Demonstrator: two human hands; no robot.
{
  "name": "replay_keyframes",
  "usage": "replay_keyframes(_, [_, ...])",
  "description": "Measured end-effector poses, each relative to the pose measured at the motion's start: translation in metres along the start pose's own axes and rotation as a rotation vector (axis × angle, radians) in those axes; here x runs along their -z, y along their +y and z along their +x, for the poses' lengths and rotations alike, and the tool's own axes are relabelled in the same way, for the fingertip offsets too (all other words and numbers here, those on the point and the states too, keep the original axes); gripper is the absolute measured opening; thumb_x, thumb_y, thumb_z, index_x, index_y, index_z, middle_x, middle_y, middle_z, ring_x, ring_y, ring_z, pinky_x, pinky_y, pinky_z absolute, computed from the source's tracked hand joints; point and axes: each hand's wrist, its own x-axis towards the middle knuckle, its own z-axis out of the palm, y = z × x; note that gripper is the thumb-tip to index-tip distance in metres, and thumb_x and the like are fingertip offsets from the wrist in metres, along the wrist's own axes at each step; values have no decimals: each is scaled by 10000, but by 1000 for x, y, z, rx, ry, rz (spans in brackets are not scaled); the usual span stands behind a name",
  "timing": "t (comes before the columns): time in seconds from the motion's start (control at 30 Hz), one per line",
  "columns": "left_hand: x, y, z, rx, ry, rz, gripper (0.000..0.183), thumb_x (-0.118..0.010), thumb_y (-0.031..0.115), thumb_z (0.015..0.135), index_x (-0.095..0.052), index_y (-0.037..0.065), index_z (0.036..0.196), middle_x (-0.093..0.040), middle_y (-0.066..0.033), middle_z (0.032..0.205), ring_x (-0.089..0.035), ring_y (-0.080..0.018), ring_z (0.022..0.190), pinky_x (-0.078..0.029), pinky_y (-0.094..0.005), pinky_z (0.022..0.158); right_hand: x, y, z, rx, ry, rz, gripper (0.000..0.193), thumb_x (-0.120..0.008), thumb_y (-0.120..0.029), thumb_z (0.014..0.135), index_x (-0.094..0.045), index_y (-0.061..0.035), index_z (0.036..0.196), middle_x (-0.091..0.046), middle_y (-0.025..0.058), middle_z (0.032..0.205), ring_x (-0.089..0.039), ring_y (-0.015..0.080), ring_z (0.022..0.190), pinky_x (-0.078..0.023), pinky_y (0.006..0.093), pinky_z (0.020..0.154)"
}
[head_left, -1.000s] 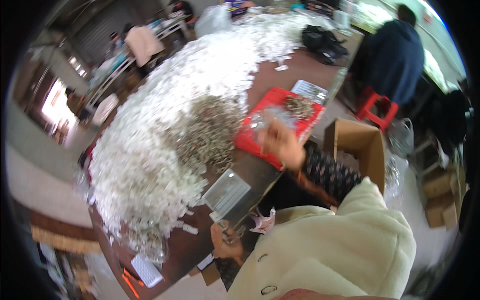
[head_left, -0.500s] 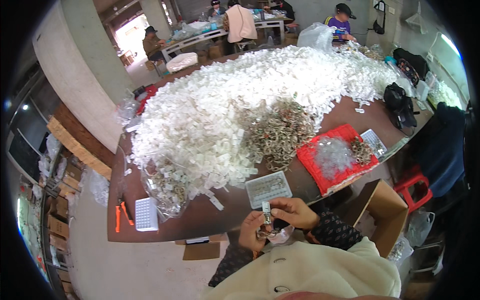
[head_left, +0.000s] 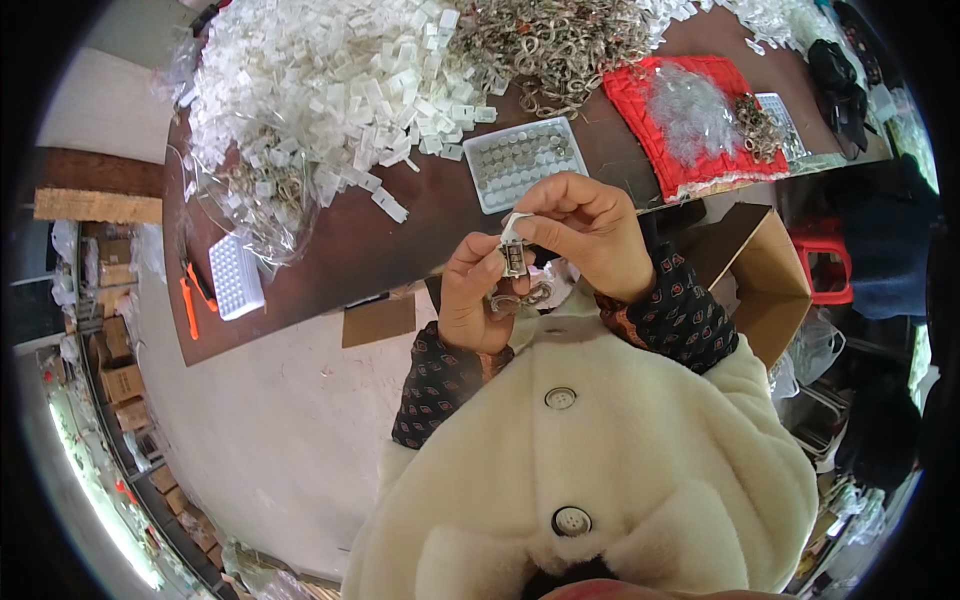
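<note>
Close in front of my chest, my left hand pinches a small battery box upright between thumb and fingers. Its inside is exposed, with small metallic parts in a row. A loop of thin coiled wire hangs below it by my left fingers. My right hand closes thumb and forefinger on a small white plastic cover at the top of the box; whether the two are joined I cannot tell. Just beyond my hands lies a white tray of round silver button cells.
White plastic pieces heap on the brown table, beside tangled wire coils. On the right is a red cloth with clear bits. Orange-handled pliers and a gridded white tray lie left. A cardboard box stands right.
The view has tilted down, so the people at the back are out of sight. The box's inside now shows, and the white cover has tipped away at its top in my right fingers.
</note>
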Motion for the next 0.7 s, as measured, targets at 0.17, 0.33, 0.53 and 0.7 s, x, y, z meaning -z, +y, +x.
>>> replay_keyframes(0.17, [-5, 1, 6, 17, -52, -23, 163, -667, 119, 916, -610, 67, 1059, -686, -115, 973, -660, -168, 795, -545, -284, 679, -8, -9, -3, 278, 55, -545, 156, -692, 78, 839, -647, 46, 985, -689, 88, 949, -650, 110, 825, -519, 247, 741])
replay_keyframes(0.33, [-13, 1, 9, 3, 1, -29, 222, -645, 196, 945, -587, 77, 1124, -666, -92, 1016, -650, -182, 884, -543, -329, 744, 4, -5, 10, 543, -227, -447, 253, -708, 103, 764, -675, 7, 996, -650, 147, 1068, -638, 244, 995, -512, 333, 852])
replay_keyframes(0.53, [-11, -9, 8, 27, 70, 13, 311, -610, 299, 959, -551, 114, 1203, -585, -28, 1080, -563, -158, 1027, -493, -348, 869, 10, 6, 10, 572, -169, -512, 192, -717, 58, 780, -695, 2, 962, -662, 120, 1011, -651, 242, 921, -541, 329, 795])
replay_keyframes(0.7, [-4, -13, 14, 14, 8, 169, 326, -557, 344, 980, -539, 105, 1201, -589, -48, 1098, -568, -159, 1032, -483, -334, 867, 14, 12, 19, 701, -176, -553, 243, -687, 118, 720, -687, -3, 932, -651, 144, 1030, -649, 264, 932, -525, 340, 825])
